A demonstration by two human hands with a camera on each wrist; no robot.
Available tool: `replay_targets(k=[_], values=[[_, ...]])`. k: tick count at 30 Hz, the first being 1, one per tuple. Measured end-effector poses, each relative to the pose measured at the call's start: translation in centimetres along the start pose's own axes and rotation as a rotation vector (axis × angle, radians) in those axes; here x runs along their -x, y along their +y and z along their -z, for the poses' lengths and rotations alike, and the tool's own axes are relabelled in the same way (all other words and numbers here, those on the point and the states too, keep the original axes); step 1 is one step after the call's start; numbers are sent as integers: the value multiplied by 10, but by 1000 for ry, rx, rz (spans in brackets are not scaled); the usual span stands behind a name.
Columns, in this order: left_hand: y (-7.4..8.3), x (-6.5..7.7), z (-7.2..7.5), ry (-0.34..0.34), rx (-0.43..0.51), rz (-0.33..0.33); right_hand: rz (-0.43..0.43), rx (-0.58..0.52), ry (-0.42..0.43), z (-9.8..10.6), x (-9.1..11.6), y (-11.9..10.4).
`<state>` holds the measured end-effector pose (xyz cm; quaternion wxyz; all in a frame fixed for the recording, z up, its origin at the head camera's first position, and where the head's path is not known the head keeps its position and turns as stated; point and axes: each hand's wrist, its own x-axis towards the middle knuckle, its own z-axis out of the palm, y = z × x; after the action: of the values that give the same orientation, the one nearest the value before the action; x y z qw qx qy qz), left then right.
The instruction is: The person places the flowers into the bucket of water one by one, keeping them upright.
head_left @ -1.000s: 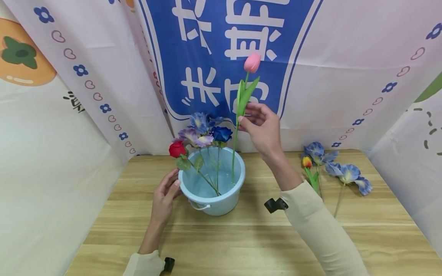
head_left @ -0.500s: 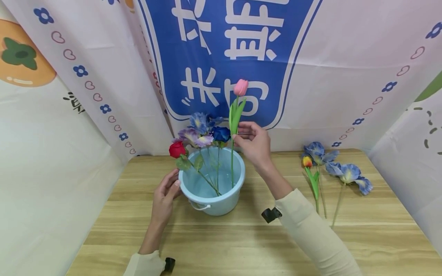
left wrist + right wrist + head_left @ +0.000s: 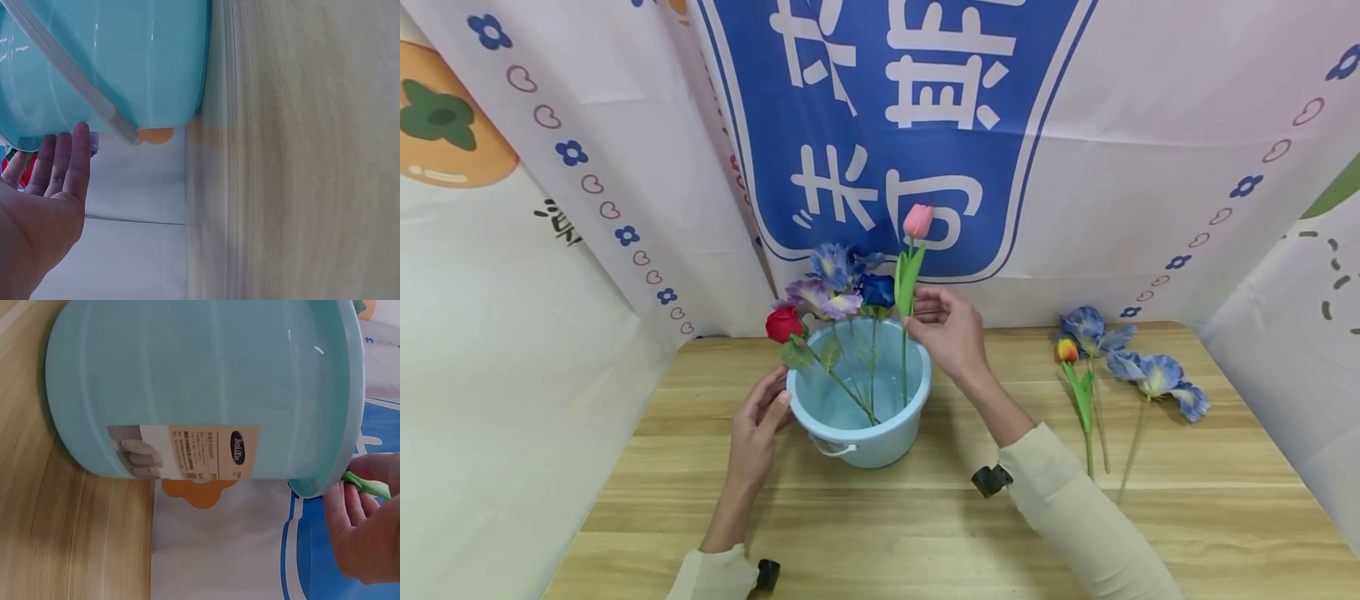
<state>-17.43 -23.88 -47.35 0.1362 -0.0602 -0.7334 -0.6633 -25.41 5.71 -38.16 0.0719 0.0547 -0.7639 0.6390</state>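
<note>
a hand could pass over the pale wood-grain tabletop [image 3: 880, 533] in front of the round light-blue plastic bucket [image 3: 887, 450], between the cream-sleeved forearms [image 3: 1078, 508]; the left hand [image 3: 756, 427] blocks its left side; the right hand [image 3: 951, 332] and the green-leaved pink tulip [image 3: 918, 222] it pinches block the back-right rim.

printed cloth walls [image 3: 1120, 208] around a wood-grain table [image 3: 917, 533] suggest a curtained booth.

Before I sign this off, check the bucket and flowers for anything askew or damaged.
The red rose leans sideways over the rim of the bucket, while the blue rose stands nearly upright. No damage shows.
</note>
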Motion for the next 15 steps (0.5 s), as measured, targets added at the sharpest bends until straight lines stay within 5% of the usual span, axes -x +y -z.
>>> replay_targets(k=[15], values=[[0, 0, 0, 1, 8, -10, -24, 55, -69, 22, 9, 5]])
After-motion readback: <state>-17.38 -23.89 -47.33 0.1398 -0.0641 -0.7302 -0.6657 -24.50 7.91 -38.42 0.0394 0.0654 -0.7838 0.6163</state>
